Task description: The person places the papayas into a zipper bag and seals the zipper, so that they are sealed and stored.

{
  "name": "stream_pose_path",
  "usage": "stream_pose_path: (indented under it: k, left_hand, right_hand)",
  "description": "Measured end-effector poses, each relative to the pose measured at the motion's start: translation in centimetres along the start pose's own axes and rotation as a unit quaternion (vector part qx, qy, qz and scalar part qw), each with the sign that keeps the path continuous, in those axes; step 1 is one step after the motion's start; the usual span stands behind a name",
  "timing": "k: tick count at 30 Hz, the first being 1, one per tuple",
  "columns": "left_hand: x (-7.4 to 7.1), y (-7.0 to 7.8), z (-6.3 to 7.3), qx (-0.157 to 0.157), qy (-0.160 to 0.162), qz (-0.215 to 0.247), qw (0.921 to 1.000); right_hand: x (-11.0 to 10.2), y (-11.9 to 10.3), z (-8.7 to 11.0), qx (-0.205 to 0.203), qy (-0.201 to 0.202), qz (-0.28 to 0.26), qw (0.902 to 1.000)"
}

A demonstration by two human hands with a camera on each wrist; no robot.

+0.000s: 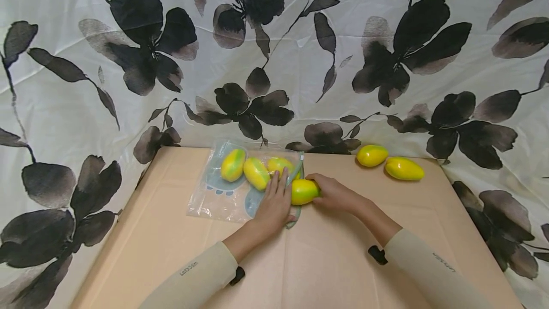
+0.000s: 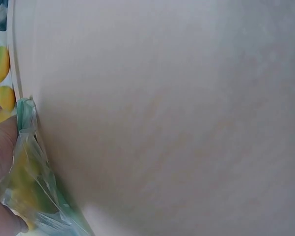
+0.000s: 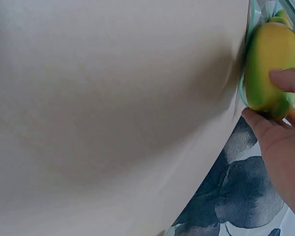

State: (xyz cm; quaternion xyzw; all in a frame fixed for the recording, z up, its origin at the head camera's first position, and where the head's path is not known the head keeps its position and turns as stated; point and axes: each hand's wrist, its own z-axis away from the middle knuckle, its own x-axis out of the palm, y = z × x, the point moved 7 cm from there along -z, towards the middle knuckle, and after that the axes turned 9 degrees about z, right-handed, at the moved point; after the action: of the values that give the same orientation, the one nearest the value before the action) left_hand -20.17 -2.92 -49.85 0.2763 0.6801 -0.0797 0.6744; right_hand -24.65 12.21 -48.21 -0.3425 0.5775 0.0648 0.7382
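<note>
Left hand: the person's left hand (image 1: 274,204) lies over the open end of the bag, its fingers fairly straight and close together, pressing on the film; the left wrist view shows its thumb at the bag's edge.
Right hand: the person's right hand (image 1: 334,194) grips one glossy yellow oval mango with green patches (image 1: 303,191) by its right end, thumb on one side and fingers on the other.
Gripped mango: at the bag's mouth, just beside the left hand, with the teal edging running along it in the right wrist view; how far inside it sits, I cannot tell.
Bag: a clear plastic pouch with pale blue printed shapes and teal edging (image 1: 201,206), lying flat at the far side of the table, mouth toward the right hand.
Bagged fruit: three yellow-green mangoes (image 1: 233,165) in a row, the rightmost partly behind the left fingers.
Loose fruit: two yellow oval mangoes (image 1: 404,169) near the far right corner, close together.
Table: a smooth tan surface (image 1: 343,261) with faint creases.
Backdrop: white cloth with dark floral print (image 1: 309,85).
Sleeves: beige, lettered (image 1: 193,275), a small black device (image 1: 377,254) near each cuff.
</note>
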Motion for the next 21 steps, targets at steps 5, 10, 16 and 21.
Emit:
stream_pose_path:
  k: [5,10,16,21]
  left_hand:
    - [0.04,0.09,-0.17,0.004,0.006,-0.013,0.9999]
    - [-0.06,0.18,-0.31,0.005,0.012,-0.027,0.9995]
    - [-0.17,0.24,-0.31,0.009,0.022,-0.045,0.9987]
    - [-0.32,0.38,-0.39,0.015,0.026,-0.066,0.9974]
  right_hand:
    - [-0.13,-0.2,0.2,-0.028,-0.009,0.017,0.9994]
    - [-0.4,0.06,0.33,-0.062,0.003,0.021,0.9978]
    - [-0.32,0.13,0.21,-0.059,-0.005,-0.044,0.9972]
    - [-0.04,0.14,-0.29,-0.058,0.006,-0.05,0.9971]
